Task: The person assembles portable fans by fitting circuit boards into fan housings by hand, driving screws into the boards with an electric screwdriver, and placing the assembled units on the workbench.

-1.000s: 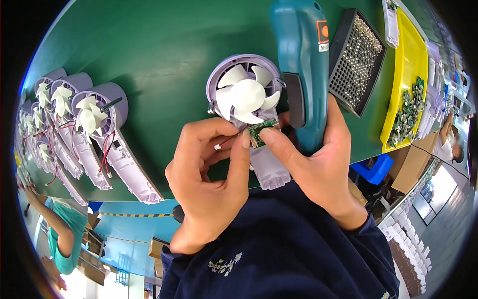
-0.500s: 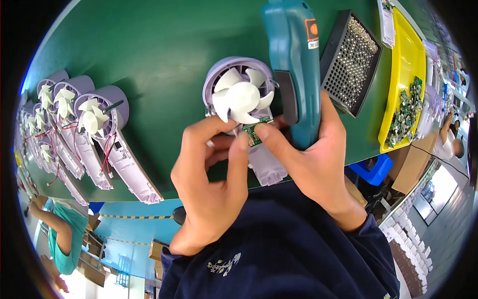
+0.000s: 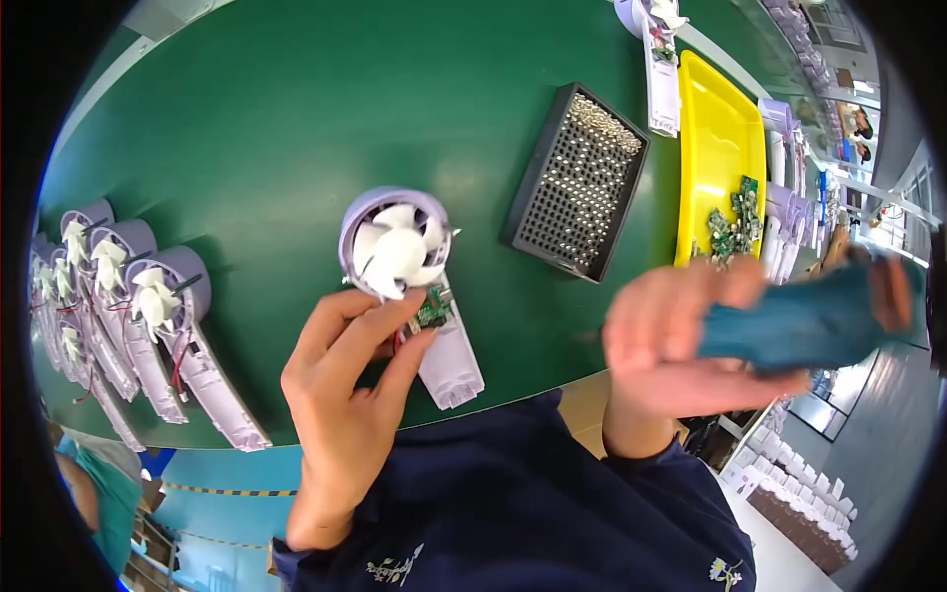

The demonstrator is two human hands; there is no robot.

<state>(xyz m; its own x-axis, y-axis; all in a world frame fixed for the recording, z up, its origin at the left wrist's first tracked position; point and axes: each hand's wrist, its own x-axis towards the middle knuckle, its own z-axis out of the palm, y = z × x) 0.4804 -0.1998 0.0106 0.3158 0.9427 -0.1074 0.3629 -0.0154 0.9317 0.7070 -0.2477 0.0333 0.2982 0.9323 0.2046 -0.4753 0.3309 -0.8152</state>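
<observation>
A pale purple fan housing (image 3: 452, 365) lies on the green table, with a white fan blade wheel (image 3: 397, 259) in its round end. My left hand (image 3: 345, 385) is closed at the housing, index finger and thumb pinching a small green circuit board (image 3: 432, 309) that sits below the fan wheel. A bit of red wire shows beside the thumb. Out to the right, my right hand (image 3: 661, 340) is wrapped round a teal electric screwdriver (image 3: 789, 321), both smeared by motion. The tool's tip cannot be made out.
Several similar fan housings (image 3: 222, 385) stand in a row at the left. A black screw tray (image 3: 541, 163) and a yellow bin (image 3: 702, 148) with circuit boards lie to the right. Another fan housing (image 3: 663, 94) rests beside the bin. Part of a person in teal (image 3: 104, 503) shows lower left.
My right hand has left the circuit board and swung right with the screwdriver, which stood beside the fan wheel before. My left hand stays at the board. The whole view has shifted.
</observation>
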